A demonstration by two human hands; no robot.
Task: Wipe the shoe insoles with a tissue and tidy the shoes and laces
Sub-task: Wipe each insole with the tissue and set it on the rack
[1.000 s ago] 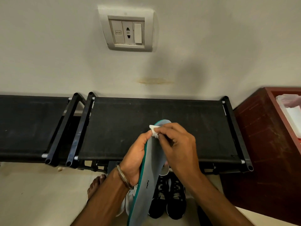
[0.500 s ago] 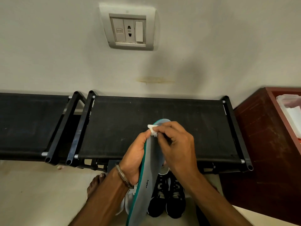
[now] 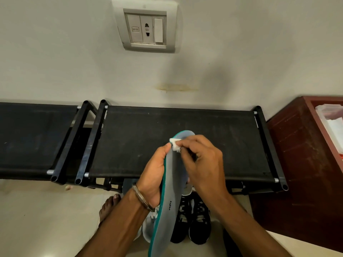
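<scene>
Little has shifted since a second ago: both hands remain at the insole's toe end. Behind them, a black shoe rack (image 3: 178, 138) spans the wall. At 6 o'clock, black sneakers (image 3: 193, 223) sit on the floor. Centre frame, the left hand (image 3: 154, 175) grips the grey insole (image 3: 170, 197) upright, while the right hand (image 3: 202, 160) pinches a white tissue (image 3: 174, 144) against its tip.

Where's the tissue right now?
In the head view, centre frame: the tissue is pinched by the right hand against the toe end of the insole held by the left hand.
</scene>
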